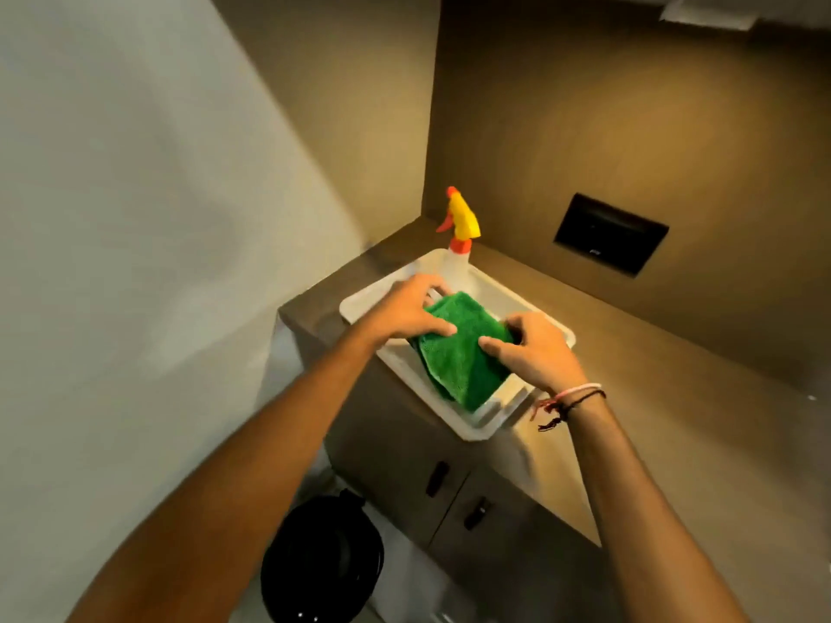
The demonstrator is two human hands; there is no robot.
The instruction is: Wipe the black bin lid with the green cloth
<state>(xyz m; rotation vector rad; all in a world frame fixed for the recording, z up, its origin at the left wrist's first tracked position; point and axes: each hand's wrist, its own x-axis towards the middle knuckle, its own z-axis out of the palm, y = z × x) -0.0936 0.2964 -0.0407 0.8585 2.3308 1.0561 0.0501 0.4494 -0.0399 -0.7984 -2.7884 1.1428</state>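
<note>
A folded green cloth [463, 348] lies in a white tray [476, 424] on a brown cabinet top. My left hand [407, 310] grips the cloth's far left edge, thumb on top. On the cloth's right edge my right hand [537, 353] has its fingers curled over it. The black bin lid [321, 559], round and glossy, is on the floor below, at the cabinet's left front. Neither hand is near the lid.
A clear spray bottle [458, 245] with a yellow and orange trigger stands at the tray's far corner. The cabinet [404, 469] has two doors with dark handles. A white wall is to the left. A black wall plate [611, 233] is on the brown wall behind.
</note>
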